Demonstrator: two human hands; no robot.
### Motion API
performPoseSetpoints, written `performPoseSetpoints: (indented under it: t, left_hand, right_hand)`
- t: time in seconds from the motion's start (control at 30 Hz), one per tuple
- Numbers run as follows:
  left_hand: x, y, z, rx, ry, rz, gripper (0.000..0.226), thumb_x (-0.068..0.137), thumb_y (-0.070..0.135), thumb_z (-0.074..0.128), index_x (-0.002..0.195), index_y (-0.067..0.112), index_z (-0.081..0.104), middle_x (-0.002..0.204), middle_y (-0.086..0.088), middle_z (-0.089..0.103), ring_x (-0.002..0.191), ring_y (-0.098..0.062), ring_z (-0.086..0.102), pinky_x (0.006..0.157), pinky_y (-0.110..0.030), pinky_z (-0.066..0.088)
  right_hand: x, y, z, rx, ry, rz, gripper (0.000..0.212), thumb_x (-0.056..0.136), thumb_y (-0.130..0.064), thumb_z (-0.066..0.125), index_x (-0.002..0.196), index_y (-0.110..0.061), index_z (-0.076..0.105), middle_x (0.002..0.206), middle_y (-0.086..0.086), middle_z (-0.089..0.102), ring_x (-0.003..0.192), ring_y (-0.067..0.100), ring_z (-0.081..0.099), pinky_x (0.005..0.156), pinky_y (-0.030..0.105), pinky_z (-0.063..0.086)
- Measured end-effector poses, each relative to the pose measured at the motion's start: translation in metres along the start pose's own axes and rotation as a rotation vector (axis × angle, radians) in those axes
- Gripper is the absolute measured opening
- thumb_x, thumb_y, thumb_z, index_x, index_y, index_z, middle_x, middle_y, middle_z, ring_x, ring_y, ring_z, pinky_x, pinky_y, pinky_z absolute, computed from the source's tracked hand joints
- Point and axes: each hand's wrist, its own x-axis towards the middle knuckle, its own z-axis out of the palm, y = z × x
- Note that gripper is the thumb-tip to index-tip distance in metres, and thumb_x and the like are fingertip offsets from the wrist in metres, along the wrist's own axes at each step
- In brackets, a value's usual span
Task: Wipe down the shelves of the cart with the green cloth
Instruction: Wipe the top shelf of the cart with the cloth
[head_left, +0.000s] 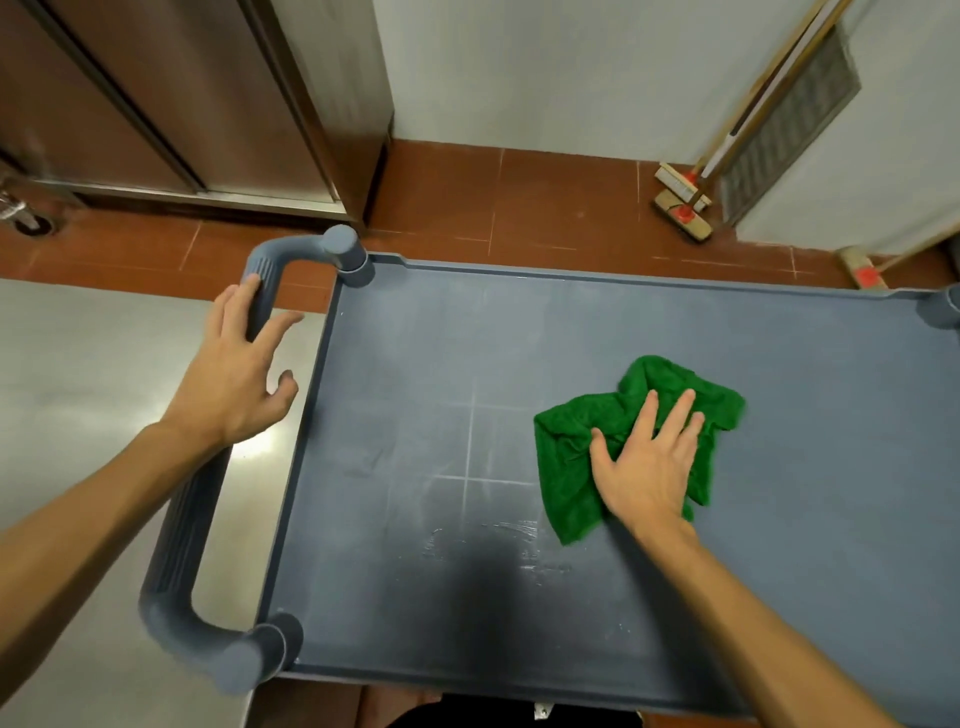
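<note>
1. Pressing down on the green cloth, our right hand lies flat, with its fingers straight and spread.
2. We find the cloth crumpled on the cart's top shelf, right of centre and apart from every rim.
3. Our left hand rests on the far end of the cart handle, fingers loosely extended and thumb apart.
4. Pale streaks mark the shelf just left of the cloth.
5. A steel counter lies left of the handle, and brooms lean against the far wall.
</note>
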Motion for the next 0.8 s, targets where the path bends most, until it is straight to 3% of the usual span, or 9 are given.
performPoseSetpoints:
  t: [0.33, 0.8]
  left_hand:
    - [-0.002, -0.002, 0.001, -0.078, 0.036, 0.03, 0.067, 0.075, 0.048, 0.05, 0.136, 0.02, 0.05, 0.16, -0.013, 0.023, 0.149, -0.046, 0.008, 0.111, -0.065, 0.029]
    - [-0.001, -0.004, 0.0, -0.091, 0.03, 0.085, 0.065, 0.075, 0.047, 0.06, 0.136, 0.025, 0.049, 0.153, -0.013, 0.035, 0.148, -0.047, 0.012, 0.112, -0.069, 0.027]
  right_hand:
    - [0.069, -0.056, 0.004, 0.086, 0.067, 0.025, 0.064, 0.098, -0.043, 0.044, 0.148, -0.005, 0.032, 0.162, 0.021, 0.002, 0.145, 0.05, 0.001, 0.118, 0.058, 0.014]
    - [0.125, -0.098, 0.004, 0.268, 0.196, -0.107, 0.033, 0.084, -0.029, 0.056, 0.105, -0.004, 0.055, 0.152, 0.017, 0.032, 0.144, 0.038, 0.022, 0.116, 0.052, 0.021]
